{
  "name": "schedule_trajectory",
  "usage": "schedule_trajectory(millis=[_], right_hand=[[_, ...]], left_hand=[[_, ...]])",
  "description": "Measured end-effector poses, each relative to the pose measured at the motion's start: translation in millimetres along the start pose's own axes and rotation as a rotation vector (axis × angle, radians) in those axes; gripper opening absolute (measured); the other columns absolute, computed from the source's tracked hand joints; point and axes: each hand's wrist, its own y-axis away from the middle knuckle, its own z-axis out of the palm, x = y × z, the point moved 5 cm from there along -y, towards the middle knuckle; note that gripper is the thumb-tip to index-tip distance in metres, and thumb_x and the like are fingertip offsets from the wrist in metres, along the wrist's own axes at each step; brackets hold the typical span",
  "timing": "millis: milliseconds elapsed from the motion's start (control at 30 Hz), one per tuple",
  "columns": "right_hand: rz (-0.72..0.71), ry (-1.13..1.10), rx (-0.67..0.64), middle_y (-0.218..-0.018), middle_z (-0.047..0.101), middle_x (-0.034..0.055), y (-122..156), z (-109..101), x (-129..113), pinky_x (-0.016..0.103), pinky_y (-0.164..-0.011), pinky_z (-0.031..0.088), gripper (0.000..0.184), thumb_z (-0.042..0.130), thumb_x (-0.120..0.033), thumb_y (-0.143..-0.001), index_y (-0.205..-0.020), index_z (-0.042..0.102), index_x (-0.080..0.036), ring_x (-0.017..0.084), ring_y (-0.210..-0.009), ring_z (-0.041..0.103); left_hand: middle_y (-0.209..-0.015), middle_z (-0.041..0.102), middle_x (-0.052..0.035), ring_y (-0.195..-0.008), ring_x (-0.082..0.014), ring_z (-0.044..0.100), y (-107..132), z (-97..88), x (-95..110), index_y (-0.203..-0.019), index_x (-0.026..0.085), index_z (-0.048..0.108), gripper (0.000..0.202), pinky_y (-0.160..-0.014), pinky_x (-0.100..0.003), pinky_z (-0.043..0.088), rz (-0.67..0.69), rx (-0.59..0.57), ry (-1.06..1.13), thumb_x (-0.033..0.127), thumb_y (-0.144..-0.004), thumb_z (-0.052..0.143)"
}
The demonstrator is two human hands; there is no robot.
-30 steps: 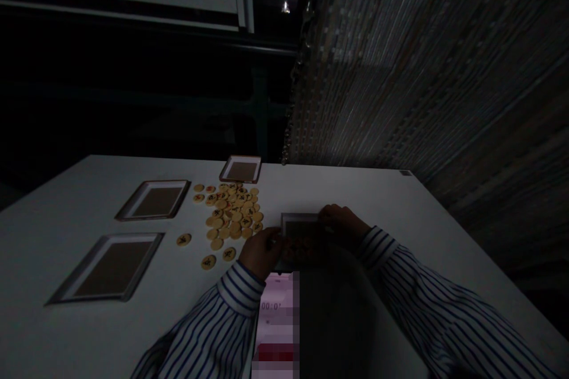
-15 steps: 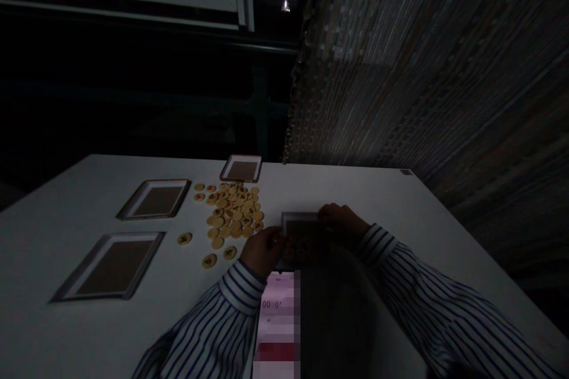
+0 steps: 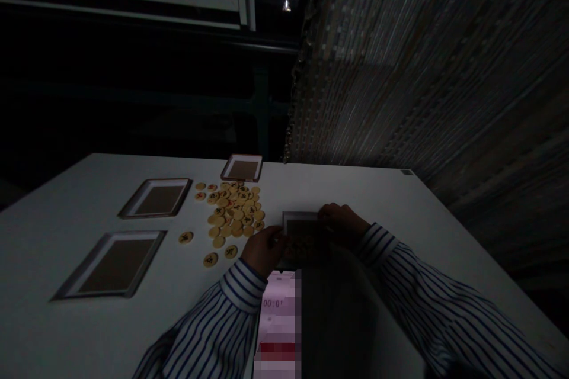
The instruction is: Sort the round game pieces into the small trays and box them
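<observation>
A shallow rectangular tray [image 3: 302,226] lies in deep shadow between my hands, with several round xiangqi pieces [image 3: 299,246] in its near part. My left hand [image 3: 263,250] pinches the tray's left edge, thumb and fingers closed. Across from it, my right hand [image 3: 344,222] has its fingers curled over the far right corner of the same tray; shadow hides part of its grip. Left of my left hand, a heap of wooden xiangqi pieces [image 3: 235,213] is spread on the white table [image 3: 333,186], some with black or red characters facing up.
Three similar trays stand to the left: a near one [image 3: 118,263], a middle one [image 3: 162,198] and a far one [image 3: 242,169]. A lit phone [image 3: 276,314] lies in front of me. A bead curtain [image 3: 377,71] hangs behind the table's right side.
</observation>
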Motion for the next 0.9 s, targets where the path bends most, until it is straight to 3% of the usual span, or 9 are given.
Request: schedule_trajectory(millis=[400,600,767,900], right_hand=[[-0.005,0.001,0.011,-0.102,0.056,0.0079,-1,2,-2,0.033,-0.071,0.033,0.018,0.050,-0.024,-0.076,-0.090,0.062,-0.022,0.021,-0.089,0.048],[-0.033,-0.073,0.131,-0.101,0.056,0.0074,3,-4,1,0.032,-0.071,0.034,0.023,0.050,-0.024,-0.076,-0.097,0.060,-0.022,0.019,-0.089,0.048],[-0.081,-0.077,0.162,-0.097,0.058,0.0080,0,-10,-9,0.029,-0.070,0.035,0.025,0.050,-0.025,-0.077,-0.100,0.059,-0.022,0.018,-0.087,0.050],[-0.090,-0.029,0.136,-0.095,0.059,0.0077,-4,-15,-23,0.029,-0.069,0.036,0.023,0.046,-0.027,-0.080,-0.097,0.060,-0.021,0.018,-0.085,0.052]], left_hand=[[-0.090,0.067,-0.0067,-0.079,-0.0159,0.061,0,0.4,-1,-0.100,0.015,0.060,0.034,-0.071,-0.027,0.046,0.006,-0.002,0.034,0.032,-0.076,0.046],[-0.090,0.067,-0.0066,-0.080,-0.0163,0.061,3,-3.1,3,-0.098,0.016,0.061,0.032,-0.072,-0.028,0.046,0.034,0.026,0.039,0.033,-0.076,0.047],[-0.090,0.067,-0.0071,-0.078,-0.0166,0.061,13,-17.6,8,-0.098,0.015,0.061,0.032,-0.070,-0.028,0.047,0.063,0.039,0.070,0.032,-0.076,0.045],[-0.090,0.067,-0.0063,-0.079,-0.0165,0.061,25,-42.3,-3,-0.098,0.017,0.062,0.032,-0.072,-0.028,0.047,0.064,0.111,0.066,0.033,-0.076,0.046]])
